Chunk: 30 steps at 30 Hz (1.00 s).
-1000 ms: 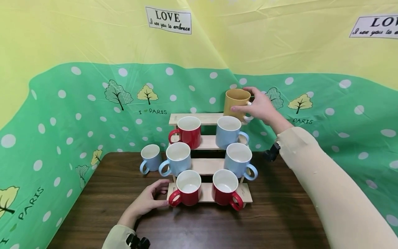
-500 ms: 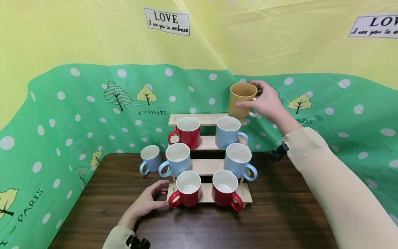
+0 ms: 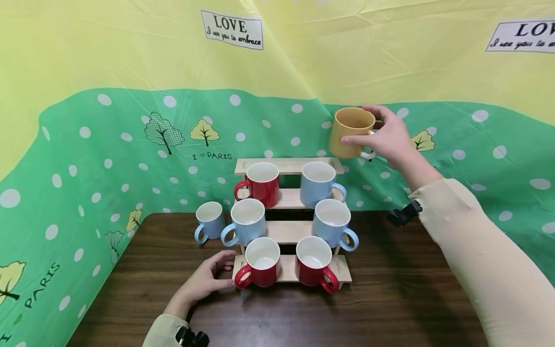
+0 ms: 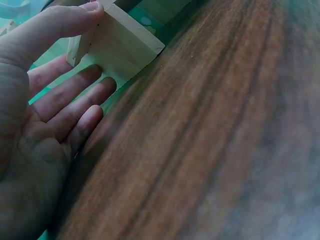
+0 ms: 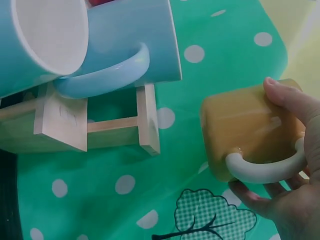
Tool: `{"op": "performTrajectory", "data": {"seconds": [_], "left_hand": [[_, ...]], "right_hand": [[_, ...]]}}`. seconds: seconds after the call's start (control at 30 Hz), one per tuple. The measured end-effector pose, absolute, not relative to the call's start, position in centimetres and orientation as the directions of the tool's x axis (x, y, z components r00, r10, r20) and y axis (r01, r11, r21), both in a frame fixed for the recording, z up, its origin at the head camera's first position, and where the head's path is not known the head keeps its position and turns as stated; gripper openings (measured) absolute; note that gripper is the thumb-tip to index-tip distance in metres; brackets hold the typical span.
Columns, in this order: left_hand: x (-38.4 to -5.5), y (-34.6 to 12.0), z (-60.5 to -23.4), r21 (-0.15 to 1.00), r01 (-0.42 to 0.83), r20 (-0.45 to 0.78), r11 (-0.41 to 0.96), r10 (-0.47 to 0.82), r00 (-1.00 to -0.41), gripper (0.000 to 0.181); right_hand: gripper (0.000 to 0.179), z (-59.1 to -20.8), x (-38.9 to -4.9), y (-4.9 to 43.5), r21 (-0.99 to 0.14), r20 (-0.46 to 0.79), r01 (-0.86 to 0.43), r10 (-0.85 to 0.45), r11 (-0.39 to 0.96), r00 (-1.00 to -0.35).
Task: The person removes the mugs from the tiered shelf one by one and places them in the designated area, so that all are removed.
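My right hand [image 3: 392,140] grips a mustard-yellow mug [image 3: 350,132] with a white handle, raised above the right end of the rack's top step. In the right wrist view, the thumb lies along the yellow mug's [image 5: 250,125] side and the fingers are partly hidden behind it. Low on the left, my left hand [image 3: 205,277] holds the end of the bottom step of a wooden stepped rack [image 3: 288,270], thumb at its front edge. The left wrist view has the thumb and fingers around the step's pale end board [image 4: 122,47].
Two red mugs [image 3: 264,270] stand on the bottom step. Light blue mugs [image 3: 331,226] occupy the second step, and a red mug [image 3: 266,185] with a blue mug [image 3: 318,185] the third. Another blue mug [image 3: 211,221] stands on the brown table [image 3: 390,299] to the left.
My right hand has lifted the yellow mug from the top step's right end, moving it up and to the right. The left hand and the other mugs have stayed put.
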<state>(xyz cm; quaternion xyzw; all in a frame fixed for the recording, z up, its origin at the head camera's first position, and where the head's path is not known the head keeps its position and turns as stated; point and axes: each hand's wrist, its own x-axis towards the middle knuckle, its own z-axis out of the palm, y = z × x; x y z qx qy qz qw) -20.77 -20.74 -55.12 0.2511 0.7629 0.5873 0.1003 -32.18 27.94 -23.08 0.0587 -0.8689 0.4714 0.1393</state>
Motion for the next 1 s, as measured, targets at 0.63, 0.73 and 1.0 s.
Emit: {"op": "performTrajectory", "data": {"seconds": [0.63,0.73,1.0], "left_hand": [[-20.6,-20.5,-55.1,0.950,0.258,0.138,0.174,0.506,-0.851,0.068],[-20.6,-20.6,-55.0,0.953,0.254,0.139,0.165,0.505,-0.852,0.068],[-20.6,-20.7,-55.0,0.956,0.245,0.130,0.163,0.513,-0.849,0.068]], "right_hand": [[0.099,-25.5,-29.3,31.9,-0.812,0.360,-0.223,0.161,0.540,-0.919],[0.100,-26.2,-29.1,32.6,-0.805,0.360,-0.224,0.152,0.549,-0.921],[0.100,-28.8,-28.7,33.9,-0.790,0.366,-0.224,0.145,0.571,-0.919]]}}
